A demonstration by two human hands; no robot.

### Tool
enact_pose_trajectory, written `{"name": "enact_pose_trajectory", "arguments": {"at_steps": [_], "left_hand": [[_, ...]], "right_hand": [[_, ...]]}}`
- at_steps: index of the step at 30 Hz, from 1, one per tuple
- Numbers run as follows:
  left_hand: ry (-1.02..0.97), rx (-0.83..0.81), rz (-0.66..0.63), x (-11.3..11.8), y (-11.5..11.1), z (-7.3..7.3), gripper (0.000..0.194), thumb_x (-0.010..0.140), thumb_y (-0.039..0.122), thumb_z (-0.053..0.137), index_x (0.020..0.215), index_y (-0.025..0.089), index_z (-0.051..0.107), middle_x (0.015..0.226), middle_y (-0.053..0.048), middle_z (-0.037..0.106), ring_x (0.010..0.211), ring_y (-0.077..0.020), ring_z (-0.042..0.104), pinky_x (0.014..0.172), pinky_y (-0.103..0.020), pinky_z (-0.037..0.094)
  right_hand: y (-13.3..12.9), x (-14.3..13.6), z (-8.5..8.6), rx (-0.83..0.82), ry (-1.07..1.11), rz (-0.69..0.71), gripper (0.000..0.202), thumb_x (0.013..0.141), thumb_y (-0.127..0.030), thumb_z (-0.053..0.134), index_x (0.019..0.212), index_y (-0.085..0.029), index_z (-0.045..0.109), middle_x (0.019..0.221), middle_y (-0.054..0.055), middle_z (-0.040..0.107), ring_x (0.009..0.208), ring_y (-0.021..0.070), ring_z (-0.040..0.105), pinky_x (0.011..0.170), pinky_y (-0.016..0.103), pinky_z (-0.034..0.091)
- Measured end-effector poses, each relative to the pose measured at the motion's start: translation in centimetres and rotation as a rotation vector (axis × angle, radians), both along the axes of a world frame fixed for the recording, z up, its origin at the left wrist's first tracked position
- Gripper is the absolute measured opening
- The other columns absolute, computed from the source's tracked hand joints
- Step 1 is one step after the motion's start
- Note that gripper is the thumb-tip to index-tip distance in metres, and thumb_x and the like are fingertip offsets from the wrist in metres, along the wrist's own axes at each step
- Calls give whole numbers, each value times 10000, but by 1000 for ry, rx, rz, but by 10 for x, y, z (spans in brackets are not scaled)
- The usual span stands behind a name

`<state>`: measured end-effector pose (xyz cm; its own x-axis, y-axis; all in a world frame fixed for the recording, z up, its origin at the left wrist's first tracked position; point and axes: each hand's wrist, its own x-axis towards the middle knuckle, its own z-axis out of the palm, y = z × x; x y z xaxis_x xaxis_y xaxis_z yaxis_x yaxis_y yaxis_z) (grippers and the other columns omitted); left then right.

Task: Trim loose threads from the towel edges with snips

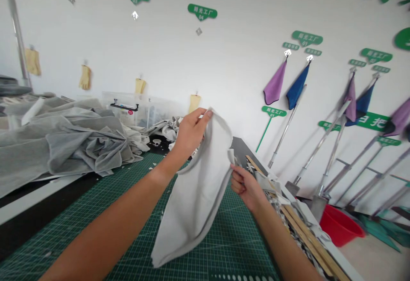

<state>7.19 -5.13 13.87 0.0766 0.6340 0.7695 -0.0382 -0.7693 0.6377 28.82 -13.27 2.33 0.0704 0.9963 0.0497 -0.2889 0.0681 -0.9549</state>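
Note:
A light grey piece of fabric (201, 191) with curved edges hangs in front of me, above the green cutting mat (128, 212). My left hand (194, 133) pinches its top corner between thumb and fingers. Lower down, on the right, my right hand (245, 182) grips the fabric's side edge near a small notch. The lower end of the piece hangs down close to the mat; whether it touches, I cannot tell. Both hands are closed on the same piece.
A large heap of grey fabric (73, 136) lies at the left, with a clear plastic box (124, 112) behind it. Wooden strips (310, 238) and scraps line the right edge. A red basin (341, 225) stands on the floor. Purple cloths (275, 84) hang on the wall.

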Motion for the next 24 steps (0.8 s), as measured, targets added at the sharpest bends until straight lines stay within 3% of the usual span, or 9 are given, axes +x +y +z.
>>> {"name": "enact_pose_trajectory", "arguments": {"at_steps": [6, 12, 16, 20, 24], "left_hand": [[-30, 131, 5, -44, -23, 33, 367, 965, 507, 473, 814, 192, 583, 592, 28, 441, 510, -90, 453, 441, -171, 372], [-85, 155, -28, -78, -57, 56, 346, 972, 483, 476, 842, 183, 591, 625, 13, 460, 532, -86, 455, 446, -158, 364], [-68, 91, -101, -98, -77, 63, 332, 956, 465, 517, 823, 173, 600, 675, 1, 507, 572, -90, 509, 485, -167, 397], [-47, 30, -72, -116, -79, 63, 328, 932, 489, 546, 842, 184, 628, 696, -5, 550, 569, -97, 534, 489, -184, 407], [99, -53, -5, -128, -54, 55, 360, 902, 521, 562, 824, 178, 640, 632, -1, 559, 516, -102, 528, 455, -184, 400]], "right_hand": [[-28, 1, 52, 307, -97, -406, 558, 771, -418, 795, 654, -232, 282, 506, -128, 186, 388, 34, 143, 340, 203, 114], [-53, -19, 99, 571, -119, -619, 411, 795, -364, 780, 722, -209, 407, 584, -114, 236, 424, 29, 177, 349, 188, 140], [-70, -30, 118, 699, -137, -794, 306, 762, -303, 816, 867, -183, 555, 625, -101, 309, 442, 29, 238, 360, 188, 173], [-88, -36, 128, 688, -35, -634, 353, 816, -293, 769, 725, -200, 441, 579, -112, 210, 430, 37, 158, 354, 200, 142], [-88, -31, 125, 510, 38, -460, 465, 864, -341, 707, 650, -218, 313, 537, -118, 161, 401, 41, 107, 332, 210, 106]]}}
